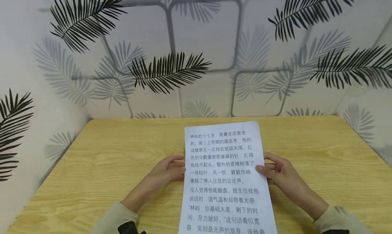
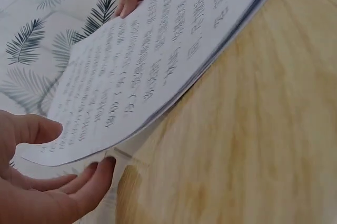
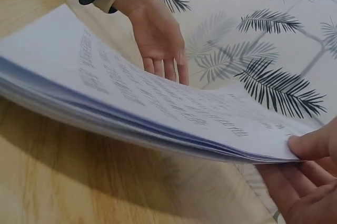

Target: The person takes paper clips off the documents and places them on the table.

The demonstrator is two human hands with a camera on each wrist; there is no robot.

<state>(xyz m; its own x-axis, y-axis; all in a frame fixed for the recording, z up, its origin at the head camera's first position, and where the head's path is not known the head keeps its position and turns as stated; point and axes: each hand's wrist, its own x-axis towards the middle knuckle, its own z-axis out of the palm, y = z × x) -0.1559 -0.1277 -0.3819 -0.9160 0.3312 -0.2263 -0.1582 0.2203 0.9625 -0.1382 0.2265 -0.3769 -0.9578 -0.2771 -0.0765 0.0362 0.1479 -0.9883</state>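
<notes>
One stack of printed sheets point(image 1: 225, 193): white, top page in dark characters, several layers visible at the edge in the right wrist view. Location: between the fingers of both hands, long sides running toward the body, bowed, raised above the table point(image 1: 122, 149) beside the right fingers; contact with the table at the near end – cannot tell.

One right hand point(image 1: 280, 172): thumb over the top page, fingers underneath, edge of the stack pinched between.

One left hand point(image 1: 169, 167): fingers loosely extended and well parted from the thumb, left edge of the stack in the gap; no firm grip to be seen, light touch at the thumb – cannot tell.

Two pale sleeves point(image 1: 337, 218), behind the fingers, with dark wrist pieces point(image 1: 128, 228).

One wall point(image 1: 208, 94), leaf-patterned, beyond the fingertips.

Step in hand, by judgement: steadying the stack, load mostly on the right fingers, left fingers in a guiding role along the opposite edge.

Next move, by judgement: a call for the left fingers nearer the edge, even pressure from both sides, layers held together before any lowering or turning. Risk: slipping of lower sheets beneath the right thumb's page, or deeper sagging between the two hands.
</notes>
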